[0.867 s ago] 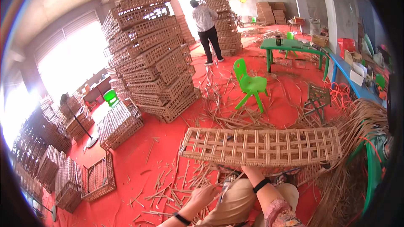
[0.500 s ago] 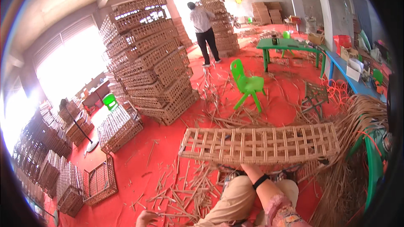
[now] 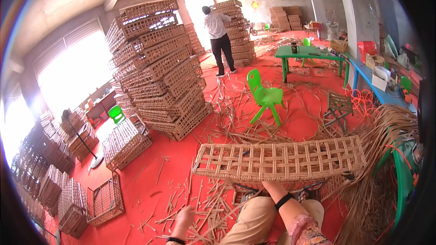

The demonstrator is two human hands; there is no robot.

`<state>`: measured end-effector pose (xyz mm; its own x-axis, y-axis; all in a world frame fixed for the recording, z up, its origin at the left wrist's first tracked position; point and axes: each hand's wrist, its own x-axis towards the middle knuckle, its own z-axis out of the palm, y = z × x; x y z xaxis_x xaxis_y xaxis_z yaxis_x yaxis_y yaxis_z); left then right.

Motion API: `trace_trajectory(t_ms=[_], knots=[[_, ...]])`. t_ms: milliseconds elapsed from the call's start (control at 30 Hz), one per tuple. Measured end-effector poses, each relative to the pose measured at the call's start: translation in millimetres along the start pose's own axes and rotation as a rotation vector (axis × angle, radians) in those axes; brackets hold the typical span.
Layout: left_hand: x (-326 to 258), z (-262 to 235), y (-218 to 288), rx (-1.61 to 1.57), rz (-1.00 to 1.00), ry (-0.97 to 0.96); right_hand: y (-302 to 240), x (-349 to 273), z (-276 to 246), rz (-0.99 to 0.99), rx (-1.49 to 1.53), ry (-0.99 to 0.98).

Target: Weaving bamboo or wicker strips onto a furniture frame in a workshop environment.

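Right hand [image 3: 271, 187] at five o'clock likely steadies the basket [image 3: 279, 159]; left hand [image 3: 184, 220] at seven hangs away, neither grip discernible.

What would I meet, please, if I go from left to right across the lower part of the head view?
Open basket on the floor → left hand → near woven basket → bundle of thin strips.

I cannot see the fingers of the right hand [image 3: 272, 188]: the woven basket [image 3: 280, 159] covers them. The left hand [image 3: 184, 218] is blurred (whether it holds something, I cannot tell), and its forearm [image 3: 178, 233] is cut by the lower edge. The hands of the far person [image 3: 216, 27] are too small to make out.
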<state>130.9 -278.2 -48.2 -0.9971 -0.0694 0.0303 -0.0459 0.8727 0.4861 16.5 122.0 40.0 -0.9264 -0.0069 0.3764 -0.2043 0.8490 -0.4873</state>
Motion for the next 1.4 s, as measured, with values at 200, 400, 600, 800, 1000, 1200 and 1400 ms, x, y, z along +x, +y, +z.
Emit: trace_trajectory(t_ms=[200,400,600,800,1000,1200,1400], knots=[[94.0,90.8,193.6,-0.47,0.411,-0.093,7.8,-27.9,2.5,0.024,0.008,-0.071],[130.5,171.3,222.3,-0.685,0.516,-0.2,18.7,-31.7,6.6,0.035,0.023,-0.106],[137.2,166.1,203.0,0.328,0.855,0.035,18.3,-29.9,11.1,0.017,0.032,-0.148],[121.3,138.2,236.8,0.042,0.637,-0.272,31.1,-38.1,6.1,0.039,-0.01,-0.196],[104.9,121.8,219.7,-0.07,0.649,-0.298,36.4,-50.4,9.7,0.053,-0.043,-0.295],[123.7,114.6,155.4,0.38,0.629,-0.467,43.4,-64.0,11.7,0.045,-0.069,-0.418],[154.2,124.9,137.3,0.34,0.62,-0.519,54.6,-73.4,18.3,0.037,-0.093,-0.526]])
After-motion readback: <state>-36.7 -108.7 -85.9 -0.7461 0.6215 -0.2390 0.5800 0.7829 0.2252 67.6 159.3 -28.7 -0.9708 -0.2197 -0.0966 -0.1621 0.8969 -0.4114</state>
